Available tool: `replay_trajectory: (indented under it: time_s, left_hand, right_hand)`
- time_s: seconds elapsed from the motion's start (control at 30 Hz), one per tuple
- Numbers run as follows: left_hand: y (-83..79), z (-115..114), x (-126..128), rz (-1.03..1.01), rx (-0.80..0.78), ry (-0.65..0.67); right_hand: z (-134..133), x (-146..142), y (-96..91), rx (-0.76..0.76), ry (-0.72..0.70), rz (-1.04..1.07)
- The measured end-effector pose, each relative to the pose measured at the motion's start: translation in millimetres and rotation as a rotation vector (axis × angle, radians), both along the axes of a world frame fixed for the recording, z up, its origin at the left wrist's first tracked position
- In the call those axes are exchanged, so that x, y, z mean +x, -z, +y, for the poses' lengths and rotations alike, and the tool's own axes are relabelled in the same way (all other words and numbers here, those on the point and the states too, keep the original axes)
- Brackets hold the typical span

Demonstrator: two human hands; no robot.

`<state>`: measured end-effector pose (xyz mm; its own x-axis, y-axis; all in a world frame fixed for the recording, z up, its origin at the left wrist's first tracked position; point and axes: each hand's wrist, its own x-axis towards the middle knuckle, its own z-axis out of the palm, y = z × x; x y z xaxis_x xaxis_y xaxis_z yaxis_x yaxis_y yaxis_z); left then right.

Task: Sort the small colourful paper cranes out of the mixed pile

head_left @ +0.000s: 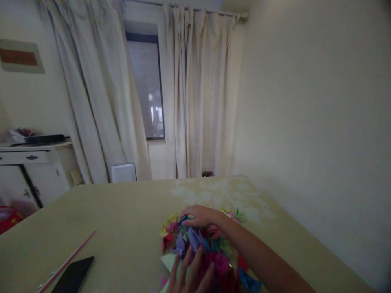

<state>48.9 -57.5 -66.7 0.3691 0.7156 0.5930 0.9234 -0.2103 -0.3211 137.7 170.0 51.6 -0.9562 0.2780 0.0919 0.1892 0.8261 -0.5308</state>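
Note:
A heap of brightly coloured folded-paper origami pieces, several of them shaped like cranes, lies on the table at the lower middle. My right hand (pixel 200 215) reaches in from the right over the far side of the heap. Its thumb and fingers curl around a blue origami piece (pixel 184 220); the fingertips are partly hidden. My left hand (pixel 191 274) is low in the view at the near side, fingers spread over the heap close to a purple origami crane (pixel 195 238). A magenta piece (pixel 216 262) sits right of the left fingers. Pale green paper (pixel 169 261) shows beside them.
The table (pixel 122 215) has a pale cover. A dark flat phone-like slab (pixel 73 276) and a thin pink stick (pixel 71 256) lie at its left. A wall (pixel 320 122) borders the right side. Curtains (pixel 201 93) and a white cabinet (pixel 45 171) stand beyond.

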Motion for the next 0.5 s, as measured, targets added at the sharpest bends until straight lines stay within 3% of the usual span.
replay_trajectory:
  time_s: [0.1, 0.2, 0.27, 0.37, 0.43, 0.5]
  left_hand:
    - [-40.3, 23.3, 3.8, -0.096, -0.139, 0.142]
    - [-79.8, 48.1, 6.1, -0.263, -0.257, 0.089]
    - [-98.5, 66.6, 1.5, -0.330, -0.325, 0.003]
    - [-109.1, 92.3, -16.5, -0.378, -0.475, -0.182]
    - [-105.9, 101.7, -31.6, -0.402, -0.585, -0.267]
    - [-99.5, 100.0, -44.6, -0.428, -0.663, -0.269]
  right_hand:
    - [-16.9, 67.6, -14.9, 0.064, 0.207, 0.197]
    - [-36.6, 145.3, -22.1, 0.077, 0.443, 0.165]
    - [-54.6, 185.8, -19.9, 0.056, 0.516, 0.058]
    - [-82.5, 216.8, -4.5, 0.035, 0.487, -0.070]
    - [-94.6, 218.9, 11.5, 0.072, 0.468, -0.102]
    - [-96.3, 211.1, 27.4, 0.128, 0.498, -0.104]
